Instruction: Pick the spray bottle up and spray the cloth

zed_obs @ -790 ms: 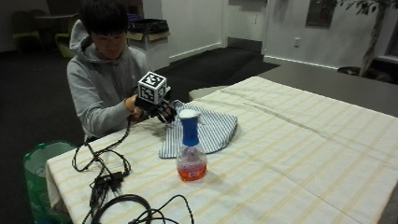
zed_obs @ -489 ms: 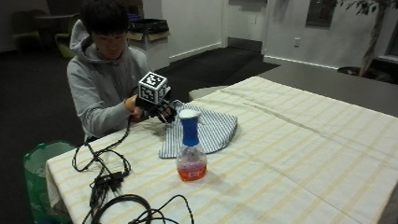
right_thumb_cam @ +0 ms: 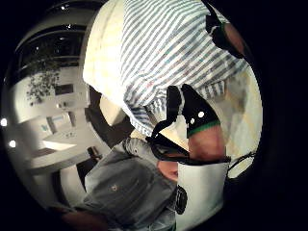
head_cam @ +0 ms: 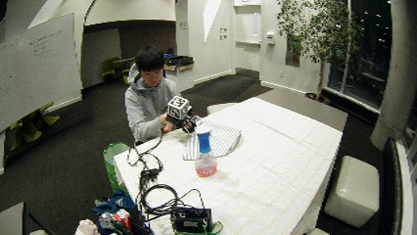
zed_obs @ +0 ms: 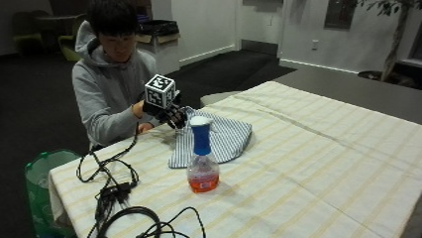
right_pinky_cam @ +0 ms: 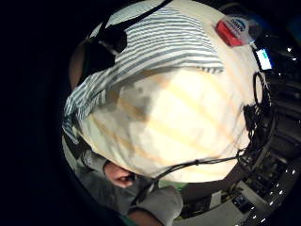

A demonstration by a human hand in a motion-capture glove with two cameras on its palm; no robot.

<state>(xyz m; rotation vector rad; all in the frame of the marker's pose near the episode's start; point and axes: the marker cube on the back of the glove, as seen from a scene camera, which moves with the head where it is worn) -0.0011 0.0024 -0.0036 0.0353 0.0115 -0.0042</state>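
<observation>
Nothing has changed since a moment ago: my gloved right hand [zed_obs: 170, 113] still hovers at the left over the striped cloth's [zed_obs: 224, 139] near edge, fingers loosely curled, grasping nothing. Right of it the spray bottle [zed_obs: 202, 163] stands untouched on the surface [zed_obs: 316, 168], so the pickup has not begun.

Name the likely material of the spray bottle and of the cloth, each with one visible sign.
Bottle: probably clear plastic, since the orange liquid shows through its lower body; the blue neck and white top look opaque and glossy. Cloth: woven fabric, matte, with thin grey and white stripes; it lies limp with soft folds on the table.
</observation>
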